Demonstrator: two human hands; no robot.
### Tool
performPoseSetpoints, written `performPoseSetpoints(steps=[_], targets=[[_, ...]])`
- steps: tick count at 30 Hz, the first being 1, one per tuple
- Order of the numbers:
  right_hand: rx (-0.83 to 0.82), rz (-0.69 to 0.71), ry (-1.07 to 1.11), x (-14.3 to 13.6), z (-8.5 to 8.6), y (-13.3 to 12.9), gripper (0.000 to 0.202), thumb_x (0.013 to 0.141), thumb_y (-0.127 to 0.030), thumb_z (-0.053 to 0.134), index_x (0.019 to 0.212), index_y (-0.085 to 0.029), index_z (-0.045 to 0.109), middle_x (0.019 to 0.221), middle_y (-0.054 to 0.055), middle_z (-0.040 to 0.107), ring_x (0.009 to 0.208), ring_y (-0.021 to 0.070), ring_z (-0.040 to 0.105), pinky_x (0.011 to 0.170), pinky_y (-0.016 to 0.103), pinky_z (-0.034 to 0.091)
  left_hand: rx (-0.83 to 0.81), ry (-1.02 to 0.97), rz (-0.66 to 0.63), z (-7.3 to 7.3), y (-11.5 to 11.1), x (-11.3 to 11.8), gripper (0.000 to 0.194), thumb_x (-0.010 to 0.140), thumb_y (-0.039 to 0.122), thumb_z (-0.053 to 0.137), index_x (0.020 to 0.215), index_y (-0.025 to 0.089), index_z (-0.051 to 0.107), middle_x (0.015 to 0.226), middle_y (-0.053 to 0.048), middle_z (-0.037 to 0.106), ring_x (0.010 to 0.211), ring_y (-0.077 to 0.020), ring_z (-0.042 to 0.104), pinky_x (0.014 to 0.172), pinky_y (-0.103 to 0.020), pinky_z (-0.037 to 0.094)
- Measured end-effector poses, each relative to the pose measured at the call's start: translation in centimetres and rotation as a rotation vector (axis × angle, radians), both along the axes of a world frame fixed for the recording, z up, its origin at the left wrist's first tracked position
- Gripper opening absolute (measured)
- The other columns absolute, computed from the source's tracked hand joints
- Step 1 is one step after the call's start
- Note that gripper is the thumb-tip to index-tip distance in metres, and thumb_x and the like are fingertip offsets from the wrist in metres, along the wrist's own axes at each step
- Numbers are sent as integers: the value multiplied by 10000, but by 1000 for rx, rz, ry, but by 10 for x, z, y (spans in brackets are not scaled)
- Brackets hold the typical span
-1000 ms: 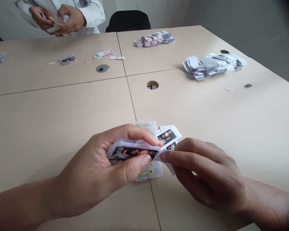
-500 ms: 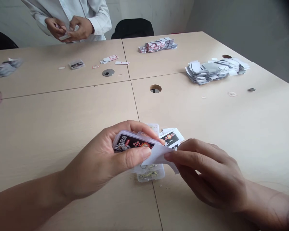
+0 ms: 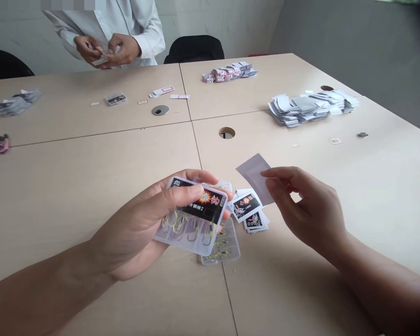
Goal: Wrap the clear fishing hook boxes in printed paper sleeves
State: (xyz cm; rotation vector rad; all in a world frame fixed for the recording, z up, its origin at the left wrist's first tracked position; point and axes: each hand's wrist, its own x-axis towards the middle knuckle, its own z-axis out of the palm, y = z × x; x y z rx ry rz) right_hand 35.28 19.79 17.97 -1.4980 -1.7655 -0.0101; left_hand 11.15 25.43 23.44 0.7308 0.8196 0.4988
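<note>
One labelled case [image 3: 185, 235] is pinched in the fingers of the left hand [image 3: 133, 233] above the lower case [image 3: 229, 249]; right of that, the right hand [image 3: 315, 214] pinches a white sheet [image 3: 252, 170] between its fingers. Light, even thumb pressure probably suits the label [image 3: 212, 212] best

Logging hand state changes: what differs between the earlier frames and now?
The right hand has drawn the blank paper slip away from the held hook box, up and rightward, still gripping it. The left hand has turned the box, showing more of its labelled face. Unchanged: left hand's hold; lower hook box and printed labels beneath.
</note>
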Motion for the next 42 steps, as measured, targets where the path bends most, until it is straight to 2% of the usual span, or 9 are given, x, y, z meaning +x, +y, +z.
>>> performPoseSetpoints(steps=[4, 6, 8, 11, 13, 15, 18, 27, 42], targets=[[-70, -43, -109, 3, -5, 4, 155, 980, -281, 589, 1066, -193, 683, 919, 53, 701, 566, 122, 628, 485, 260, 531, -37, -76, -83, -2, -1, -1, 238, 837, 374, 772, 1028, 235, 740, 964, -56, 781, 759, -197, 719, 642, -255, 586], [-46, -47, -190, 2, -5, 2, 246, 988, -331, 583, 1150, -170, 674, 1081, 132, 671, 738, 203, 694, 544, 328, 580, -57, -107, -111, -4, -2, -3, 249, 880, 391, 724, 1074, 234, 735, 1016, -52, 780, 805, -199, 724, 663, -252, 583], [19, 8, -221, 0, -4, -2, 336, 1005, -377, 556, 1236, -143, 630, 1233, 198, 606, 1040, 307, 682, 729, 426, 628, -72, -124, -129, -5, -3, -4, 281, 924, 416, 667, 1133, 238, 726, 1086, -45, 772, 888, -210, 729, 720, -263, 585], [97, 187, -204, -5, -3, -9, 450, 1029, -482, 473, 1310, -138, 541, 1401, 224, 469, 1389, 363, 464, 1099, 558, 481, -68, -123, -145, -7, -4, -5, 338, 943, 461, 629, 1178, 234, 717, 1120, -36, 765, 995, -232, 718, 801, -283, 581], [98, 289, -209, -8, -3, -13, 482, 1029, -535, 425, 1327, -164, 503, 1470, 209, 377, 1497, 372, 308, 1208, 597, 337, -69, -123, -150, -8, -4, -5, 356, 931, 479, 640, 1177, 234, 717, 1109, -33, 765, 994, -234, 717, 800, -282, 581], [84, 345, -229, -12, -5, -17, 495, 1024, -559, 406, 1344, -188, 482, 1509, 195, 318, 1530, 379, 234, 1229, 624, 277, -71, -119, -154, -9, -3, -5, 361, 921, 486, 651, 1175, 238, 717, 1117, -33, 763, 963, -231, 720, 781, -285, 586], [77, 380, -253, -15, -8, -19, 536, 1009, -596, 407, 1362, -198, 471, 1535, 191, 287, 1528, 389, 236, 1218, 647, 276, -54, -112, -157, -10, -3, -4, 363, 919, 484, 655, 1180, 240, 716, 1143, -48, 760, 986, -249, 716, 784, -300, 591], [52, 396, -253, -18, -5, -21, 506, 1010, -594, 414, 1296, -190, 516, 1525, 188, 319, 1538, 354, 217, 1229, 613, 270, -58, -121, -162, -11, -1, -5, 377, 881, 489, 706, 1169, 248, 726, 1124, -59, 771, 973, -256, 728, 797, -331, 603], [23, 550, -259, -18, 0, -25, 526, 943, -622, 559, 1280, -221, 524, 1547, 179, 335, 1548, 330, 204, 1250, 608, 229, -118, -164, -120, -4, -5, -2, 286, 964, 420, 614, 1139, 222, 722, 1056, -25, 771, 966, -200, 703, 814, -275, 574]])
